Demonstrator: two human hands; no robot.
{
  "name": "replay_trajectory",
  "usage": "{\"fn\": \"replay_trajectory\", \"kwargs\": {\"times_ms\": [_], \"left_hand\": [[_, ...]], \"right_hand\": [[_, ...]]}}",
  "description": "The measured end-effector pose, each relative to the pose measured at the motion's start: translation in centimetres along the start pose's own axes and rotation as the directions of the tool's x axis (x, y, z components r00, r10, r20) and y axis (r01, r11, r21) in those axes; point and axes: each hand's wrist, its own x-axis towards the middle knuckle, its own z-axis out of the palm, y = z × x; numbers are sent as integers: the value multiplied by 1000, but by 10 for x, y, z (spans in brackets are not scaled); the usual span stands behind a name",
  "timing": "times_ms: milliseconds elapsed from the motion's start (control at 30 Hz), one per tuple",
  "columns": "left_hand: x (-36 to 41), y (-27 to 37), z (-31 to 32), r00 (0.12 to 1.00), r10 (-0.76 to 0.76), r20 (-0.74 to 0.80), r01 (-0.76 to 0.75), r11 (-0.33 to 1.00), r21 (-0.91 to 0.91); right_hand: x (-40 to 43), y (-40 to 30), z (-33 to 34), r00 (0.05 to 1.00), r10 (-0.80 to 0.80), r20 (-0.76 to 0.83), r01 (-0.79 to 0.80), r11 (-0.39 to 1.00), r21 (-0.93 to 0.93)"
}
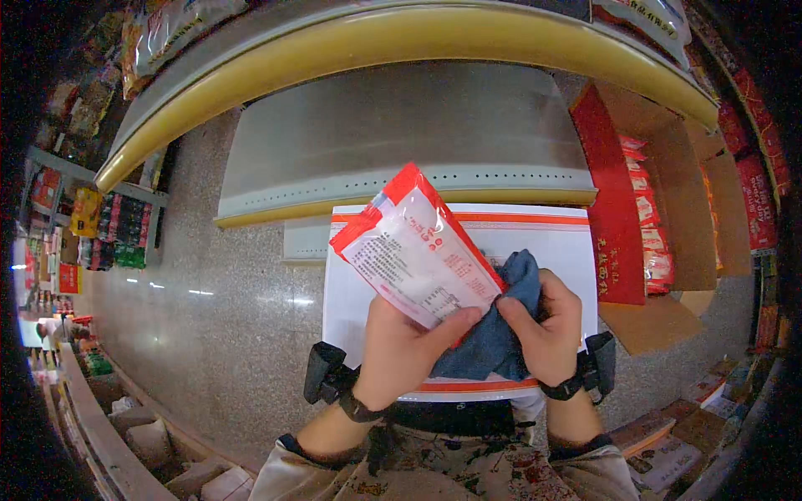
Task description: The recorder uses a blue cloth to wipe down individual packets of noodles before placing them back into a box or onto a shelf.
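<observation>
A red and white plastic packet (416, 247), printed with small writing, is tilted in front of me. My left hand (401, 351) grips its lower edge, thumb on the printed face. In my right hand (548, 332) is a dark blue cloth (495, 341), pinched against the packet's lower right corner. Part of the cloth hangs down behind my left thumb. Below both hands lies a white box or board (532, 241) with orange stripes; the hands and packet cover much of it.
Ahead stands a metal shelf unit, its lower shelf (401, 125) under a yellow-edged upper shelf (401, 37). At right, an open cardboard carton (608, 213) holds several red and white packets (655, 250). Stocked shelves (113, 219) stand at left; cartons (150, 441) sit lower left.
</observation>
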Motion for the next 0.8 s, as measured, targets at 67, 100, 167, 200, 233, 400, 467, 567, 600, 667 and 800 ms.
{"fn": "replay_trajectory", "kwargs": {"times_ms": [67,100,167,200,233,400,467,567,600,667,800], "left_hand": [[1,4,2,1000,-6,-22,6,1000,-8],[1,7,2,999,-9,-34,9,1000,-12],[1,10,4,999,-12,-45,7,994,-110],[1,11,4,999,-15,-51,6,987,-159],[0,11,3,998,-23,-62,14,989,-149],[0,16,-19,974,-208,88,203,977,62],[-1,6,-14,981,-73,183,51,991,120],[-7,-6,3,971,2,237,-17,998,61],[-13,-10,7,980,-41,195,52,997,-54],[-21,-18,13,981,-138,135,172,942,-287],[-18,-28,6,983,-61,174,177,582,-794]], "right_hand": [[-1,-3,-3,1000,0,15,1,997,-77],[-1,-6,-3,1000,22,13,-21,998,-53],[-1,-11,-2,998,67,10,-66,998,-8],[-1,-11,-3,999,39,-23,-39,999,-4],[1,-10,-4,999,10,-54,-10,1000,2],[3,-10,-23,917,30,-397,112,937,330],[-1,-18,-19,958,-135,-254,205,940,273],[5,-34,6,912,-407,59,411,909,-77],[8,-37,9,854,-465,234,520,772,-365],[12,-38,18,827,-482,290,561,683,-467],[8,-42,20,804,-397,442,594,537,-599]]}}
